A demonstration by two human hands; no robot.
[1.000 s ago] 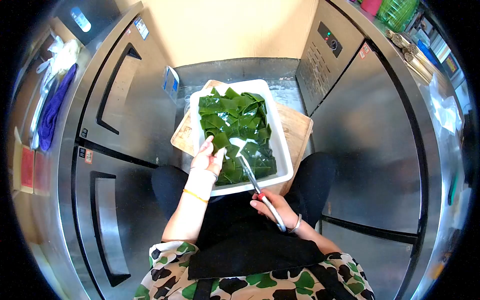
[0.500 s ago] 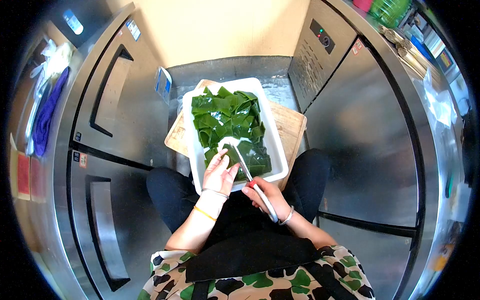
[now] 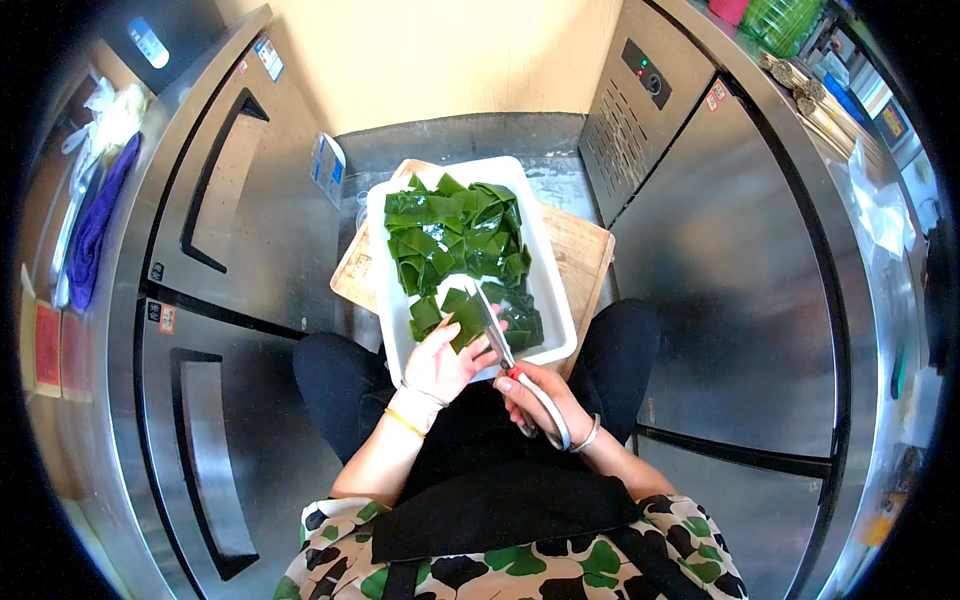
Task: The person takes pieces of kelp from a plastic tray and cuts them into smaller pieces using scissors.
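My left hand (image 3: 440,368) is over the near end of a white tub (image 3: 548,240), thumb and fingers around a dark green piece of kelp (image 3: 461,312). In my right hand (image 3: 548,398) is a pair of scissors (image 3: 499,340) with pale handles and a red part near the pivot. Their blades point away from me, up along the right side of the held piece and over the left fingers. Cut, glossy kelp squares (image 3: 455,235) fill much of the tub. A bare white patch of its bottom shows just beyond the held piece.
Under the tub lie wooden boards (image 3: 580,255), between my knees. Steel cabinets stand close on both sides, the left one (image 3: 250,400) with handles, the right one (image 3: 730,280) with a control panel. Bundled sticks (image 3: 820,110) lie on the right counter, a purple cloth (image 3: 100,225) at left.
My left hand has shifted slightly toward me, its fingers now spread more beneath the kelp piece. The scissors have moved a little right, and their handles show wider apart.
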